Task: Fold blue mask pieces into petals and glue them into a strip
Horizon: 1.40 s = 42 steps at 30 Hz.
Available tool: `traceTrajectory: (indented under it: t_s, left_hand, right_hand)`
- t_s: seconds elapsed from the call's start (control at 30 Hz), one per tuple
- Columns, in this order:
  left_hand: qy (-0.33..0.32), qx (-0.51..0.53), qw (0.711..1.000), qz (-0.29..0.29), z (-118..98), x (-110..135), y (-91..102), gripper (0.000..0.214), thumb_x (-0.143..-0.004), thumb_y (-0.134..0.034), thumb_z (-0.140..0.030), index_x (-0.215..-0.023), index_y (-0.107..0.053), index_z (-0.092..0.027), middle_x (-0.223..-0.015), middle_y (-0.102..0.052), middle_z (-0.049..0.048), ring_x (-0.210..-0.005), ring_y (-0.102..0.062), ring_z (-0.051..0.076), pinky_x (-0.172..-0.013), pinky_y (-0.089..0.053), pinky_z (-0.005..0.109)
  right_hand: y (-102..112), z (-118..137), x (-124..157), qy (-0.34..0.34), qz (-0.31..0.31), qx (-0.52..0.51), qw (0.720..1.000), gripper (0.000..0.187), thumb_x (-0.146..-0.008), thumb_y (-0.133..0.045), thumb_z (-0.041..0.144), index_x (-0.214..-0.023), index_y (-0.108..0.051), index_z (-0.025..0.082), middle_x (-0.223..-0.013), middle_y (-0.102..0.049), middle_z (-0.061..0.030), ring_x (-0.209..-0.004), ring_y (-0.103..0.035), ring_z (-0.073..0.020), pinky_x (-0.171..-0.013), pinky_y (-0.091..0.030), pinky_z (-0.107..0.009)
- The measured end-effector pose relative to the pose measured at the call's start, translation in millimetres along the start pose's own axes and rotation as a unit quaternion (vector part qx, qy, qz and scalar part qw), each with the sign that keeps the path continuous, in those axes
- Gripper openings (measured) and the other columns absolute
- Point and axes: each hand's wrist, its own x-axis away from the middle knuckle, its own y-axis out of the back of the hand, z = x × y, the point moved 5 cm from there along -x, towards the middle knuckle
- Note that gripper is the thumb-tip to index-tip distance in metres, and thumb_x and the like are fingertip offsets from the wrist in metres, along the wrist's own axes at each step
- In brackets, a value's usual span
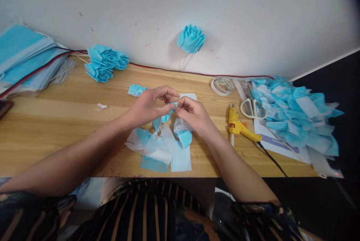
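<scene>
My left hand (150,106) and my right hand (194,115) meet over the middle of a wooden table (67,132). Both pinch a small blue folded fabric piece (168,115) between fingertips. Beneath them lies a loose heap of blue and white fabric pieces (163,149) near the front edge. A small blue scrap (137,90) rests just beyond my left hand.
Finished blue fabric flowers (105,62) lie at the back left; another flower (191,39) leans on the wall. A stack of blue masks (25,55) sits far left. A yellow glue gun (239,125), scissors (252,109), a tape roll (222,85) and a big scrap pile (295,113) fill the right.
</scene>
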Motion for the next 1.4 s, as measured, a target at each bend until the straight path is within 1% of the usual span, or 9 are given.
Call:
traceTrajectory:
  t_s: [0.2,0.4,0.6,0.8,0.9,1.0,1.1,1.2,1.4]
  left_hand:
    - [-0.006,-0.023,1.0,0.013,1,0,-1.2,0.024,-0.081,-0.064,-0.023,-0.105,-0.069,-0.018,-0.087,-0.073,0.0013,-0.081,-0.066,0.015,-0.079,-0.053,0.028]
    - [0.0,-0.041,0.999,0.005,3,2,-3.0,0.028,-0.082,-0.061,-0.018,-0.109,-0.068,-0.019,-0.084,-0.072,-0.0001,-0.079,-0.066,0.014,-0.076,-0.052,0.026]
    - [-0.018,-0.014,1.0,-0.008,6,2,-3.5,0.031,-0.084,-0.061,-0.019,-0.115,-0.063,-0.019,-0.077,-0.068,-0.0016,-0.074,-0.065,0.014,-0.072,-0.05,0.026]
    - [-0.015,0.002,1.0,-0.013,10,1,-1.9,0.032,-0.084,-0.061,-0.019,-0.116,-0.061,-0.018,-0.076,-0.066,-0.0016,-0.073,-0.063,0.014,-0.072,-0.048,0.026]
    - [-0.011,0.007,1.0,-0.015,11,1,-0.8,0.033,-0.084,-0.062,-0.02,-0.116,-0.061,-0.019,-0.077,-0.066,-0.0012,-0.074,-0.064,0.014,-0.072,-0.048,0.027]
    - [-0.009,0.011,1.0,-0.017,10,0,0.4,0.032,-0.084,-0.064,-0.022,-0.115,-0.061,-0.019,-0.076,-0.065,-0.0014,-0.073,-0.063,0.014,-0.072,-0.048,0.027]
    - [-0.005,0.016,1.0,-0.021,10,0,1.1,0.031,-0.083,-0.064,-0.022,-0.113,-0.061,-0.018,-0.075,-0.064,-0.0015,-0.073,-0.063,0.014,-0.071,-0.048,0.027]
    - [-0.004,0.03,0.999,-0.014,9,0,0.0,0.029,-0.083,-0.064,-0.022,-0.112,-0.062,-0.018,-0.075,-0.065,-0.0009,-0.073,-0.063,0.014,-0.07,-0.048,0.027]
    - [-0.005,0.041,0.999,0.008,7,0,-3.1,0.03,-0.087,-0.064,-0.03,-0.114,-0.062,-0.018,-0.078,-0.067,0.0003,-0.075,-0.065,0.014,-0.072,-0.05,0.027]
  right_hand:
    - [0,1,0,0.003,-0.001,0.003,1.0,0.022,-0.082,-0.069,0.039,-0.079,-0.058,0.021,-0.075,-0.057,0.0033,-0.067,-0.05,-0.0112,-0.063,-0.039,-0.027]
    - [-2,2,0,-0.002,0.002,-0.003,1.0,0.021,-0.081,-0.068,0.038,-0.078,-0.057,0.021,-0.074,-0.056,0.0036,-0.067,-0.049,-0.0113,-0.064,-0.039,-0.027]
    - [-2,3,2,-0.011,0.012,-0.013,1.0,0.017,-0.082,-0.068,0.036,-0.083,-0.06,0.02,-0.075,-0.057,0.0032,-0.067,-0.05,-0.0115,-0.064,-0.04,-0.027]
    - [-1,10,4,-0.027,0.027,-0.034,0.999,0.019,-0.08,-0.071,0.036,-0.084,-0.063,0.02,-0.077,-0.06,0.0026,-0.069,-0.052,-0.012,-0.066,-0.04,-0.027]
    - [1,12,5,-0.036,0.035,-0.046,0.998,0.019,-0.082,-0.068,0.037,-0.089,-0.067,0.02,-0.08,-0.062,0.0015,-0.072,-0.054,-0.0128,-0.067,-0.041,-0.028]
    - [1,12,6,-0.035,0.043,-0.057,0.997,0.019,-0.083,-0.067,0.037,-0.089,-0.068,0.019,-0.081,-0.063,0.0011,-0.074,-0.054,-0.0127,-0.069,-0.041,-0.028]
    - [1,10,5,-0.037,0.04,-0.052,0.997,0.018,-0.082,-0.069,0.037,-0.086,-0.066,0.02,-0.078,-0.061,0.002,-0.071,-0.052,-0.0122,-0.067,-0.04,-0.027]
    - [0,8,3,-0.023,0.022,-0.03,0.999,0.018,-0.079,-0.071,0.036,-0.081,-0.062,0.02,-0.073,-0.056,0.0036,-0.065,-0.047,-0.0112,-0.063,-0.039,-0.027]
    - [2,6,0,-0.014,-0.001,0.005,1.0,0.017,-0.079,-0.067,0.034,-0.075,-0.056,0.021,-0.069,-0.051,0.0049,-0.062,-0.044,-0.0106,-0.061,-0.037,-0.027]
